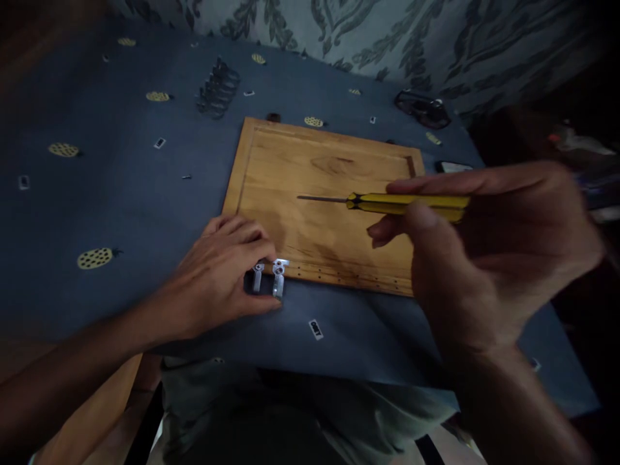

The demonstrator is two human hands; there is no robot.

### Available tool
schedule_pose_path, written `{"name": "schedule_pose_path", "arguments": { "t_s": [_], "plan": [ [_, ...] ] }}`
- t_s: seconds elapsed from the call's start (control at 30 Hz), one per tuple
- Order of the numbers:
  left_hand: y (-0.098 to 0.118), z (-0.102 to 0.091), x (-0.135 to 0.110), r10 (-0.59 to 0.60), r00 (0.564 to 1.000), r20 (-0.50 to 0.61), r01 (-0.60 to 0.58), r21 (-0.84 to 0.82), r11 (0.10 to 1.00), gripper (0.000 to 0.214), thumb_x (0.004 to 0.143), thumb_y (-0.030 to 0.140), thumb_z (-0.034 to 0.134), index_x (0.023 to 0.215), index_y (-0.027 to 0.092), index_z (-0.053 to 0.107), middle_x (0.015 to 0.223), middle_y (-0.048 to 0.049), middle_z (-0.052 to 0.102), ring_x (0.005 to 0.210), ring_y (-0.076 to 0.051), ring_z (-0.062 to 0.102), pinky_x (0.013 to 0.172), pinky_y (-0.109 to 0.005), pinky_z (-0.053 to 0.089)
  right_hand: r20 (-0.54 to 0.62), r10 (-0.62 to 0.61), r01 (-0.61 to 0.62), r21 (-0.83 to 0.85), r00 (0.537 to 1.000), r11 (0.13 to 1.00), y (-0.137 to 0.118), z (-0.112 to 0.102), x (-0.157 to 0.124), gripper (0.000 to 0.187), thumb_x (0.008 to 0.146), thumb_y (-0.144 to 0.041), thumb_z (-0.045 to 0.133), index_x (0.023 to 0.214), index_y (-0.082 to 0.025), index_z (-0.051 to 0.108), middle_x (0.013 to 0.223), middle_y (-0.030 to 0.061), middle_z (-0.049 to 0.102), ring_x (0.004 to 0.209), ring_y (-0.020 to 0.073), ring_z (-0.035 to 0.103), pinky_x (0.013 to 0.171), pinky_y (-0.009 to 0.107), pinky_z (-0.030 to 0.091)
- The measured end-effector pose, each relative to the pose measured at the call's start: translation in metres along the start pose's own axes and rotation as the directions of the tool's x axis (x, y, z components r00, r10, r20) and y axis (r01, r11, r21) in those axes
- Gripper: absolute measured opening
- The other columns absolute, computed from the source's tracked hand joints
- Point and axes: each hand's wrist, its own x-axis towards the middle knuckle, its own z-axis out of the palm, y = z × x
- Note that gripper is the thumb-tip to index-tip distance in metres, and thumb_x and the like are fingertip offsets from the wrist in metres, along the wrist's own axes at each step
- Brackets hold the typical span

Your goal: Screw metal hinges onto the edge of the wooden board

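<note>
My right hand (484,258) grips a yellow-handled screwdriver (407,203), held level with its thin shaft pointing left above a wooden board (300,174). My left hand (227,278) rests on the blue cloth at the board's near left corner, its fingers curled round two small metal brackets (268,278). One bracket sits against the board's front edge, the other just left of it under my fingertips. A row of small holes runs along the board's front edge.
The board lies on a blue cloth (121,194) printed with yellow pineapples. A dark cluster of metal parts (217,90) lies at the back left, and a dark object (423,108) at the back right. A patterned curtain hangs behind.
</note>
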Motion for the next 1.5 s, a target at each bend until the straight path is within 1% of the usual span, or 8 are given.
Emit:
{"name": "schedule_pose_path", "arguments": {
  "t_s": [0.13, 0.3, 0.63, 0.77, 0.97, 1.13, 1.27, 1.5],
  "plan": [
    [0.0, 0.001, 0.0, 0.006, 1.0, -0.012, -0.006, 0.018, 1.0, 0.029, 0.079, 0.039, 0.086, 0.096, 0.021, 0.07, 0.105, -0.0019, 0.069, 0.105, -0.027, 0.062, 0.1, -0.046, 0.043, 0.179, 0.04, -0.003, -0.2, 0.983, 0.98, 0.028, -0.026, -0.018, 0.015, 0.093, -0.026, 0.078, 0.103, -0.03, 0.068, 0.112, 0.0031, 0.076, 0.079, 0.0212, 0.077, 0.07, 0.04, 0.067],
    [-0.001, 0.0, 0.001, -0.023, 1.0, 0.016, 0.022, 0.012, 1.0, 0.031, 0.077, 0.039, 0.088, 0.096, 0.022, 0.071, 0.105, -0.0019, 0.069, 0.106, -0.027, 0.061, 0.101, -0.047, 0.042, 0.318, 0.08, 0.08, -0.46, 0.945, 0.884, 0.043, -0.05, -0.032, 0.008, 0.093, -0.026, 0.076, 0.101, -0.027, 0.072, 0.095, 0.0037, 0.079, 0.084, 0.0246, 0.077, 0.071, 0.038, 0.062],
    [0.005, -0.002, 0.006, -0.051, 0.997, 0.064, 0.053, -0.036, 0.998, 0.041, 0.073, 0.038, 0.097, 0.094, 0.018, 0.068, 0.104, -0.0029, 0.068, 0.108, -0.027, 0.062, 0.105, -0.047, 0.043, 0.48, -0.061, 0.309, -0.457, 0.875, 0.834, 0.056, -0.052, -0.016, 0.005, 0.099, -0.032, 0.07, 0.1, -0.028, 0.071, 0.097, 0.0054, 0.079, 0.084, 0.0265, 0.077, 0.069, 0.038, 0.062],
    [0.004, 0.001, 0.004, -0.043, 0.999, 0.029, 0.045, -0.067, 0.997, 0.042, 0.071, 0.039, 0.099, 0.091, 0.02, 0.067, 0.104, -0.0019, 0.067, 0.11, -0.026, 0.061, 0.107, -0.046, 0.043, 0.587, -0.141, 0.388, -0.319, 0.797, 0.864, 0.047, -0.012, 0.017, 0.007, 0.102, -0.028, 0.065, 0.104, -0.027, 0.071, 0.102, 0.0065, 0.078, 0.09, 0.0253, 0.078, 0.074, 0.038, 0.063],
    [0.004, 0.001, 0.004, -0.069, 0.997, 0.037, 0.072, -0.064, 0.995, 0.041, 0.074, 0.041, 0.097, 0.093, 0.019, 0.069, 0.108, -0.0035, 0.068, 0.114, -0.029, 0.06, 0.105, -0.046, 0.042, 0.821, -0.136, 0.45, -0.158, 0.554, 0.879, 0.05, 0.12, 0.074, 0.014, 0.104, -0.025, 0.064, 0.113, -0.02, 0.074, 0.11, 0.005, 0.076, 0.102, 0.021, 0.074, 0.093, 0.041, 0.062],
    [0.001, 0.008, 0.005, -0.042, 0.999, 0.013, 0.043, -0.082, 0.996, 0.042, 0.074, 0.044, 0.097, 0.096, 0.018, 0.072, 0.104, -0.0031, 0.067, 0.106, -0.026, 0.06, 0.104, -0.043, 0.042, 0.897, -0.033, 0.47, -0.199, 0.44, 0.86, 0.069, 0.194, 0.089, 0.034, 0.102, -0.039, 0.07, 0.129, -0.017, 0.067, 0.131, 0.0099, 0.07, 0.114, 0.0245, 0.071, 0.098, 0.048, 0.062],
    [-0.002, 0.013, 0.004, -0.015, 1.0, -0.018, 0.014, -0.067, 0.998, 0.045, 0.073, 0.048, 0.097, 0.095, 0.018, 0.072, 0.102, -0.0034, 0.066, 0.105, -0.026, 0.06, 0.105, -0.043, 0.043, 0.906, 0.028, 0.468, -0.244, 0.423, 0.849, 0.074, 0.209, 0.086, 0.035, 0.103, -0.04, 0.07, 0.13, -0.018, 0.067, 0.131, 0.01, 0.069, 0.113, 0.0244, 0.071, 0.097, 0.047, 0.063],
    [-0.003, 0.014, 0.005, -0.013, 0.999, -0.042, 0.01, -0.051, 0.999, 0.043, 0.072, 0.047, 0.096, 0.095, 0.019, 0.072, 0.1, -0.0025, 0.064, 0.103, -0.025, 0.059, 0.104, -0.045, 0.045, 0.874, 0.006, 0.397, -0.227, 0.486, 0.889, 0.077, 0.21, 0.085, 0.036, 0.102, -0.041, 0.07, 0.13, -0.018, 0.066, 0.13, 0.0098, 0.07, 0.111, 0.0239, 0.071, 0.095, 0.046, 0.063]
  ]
}}
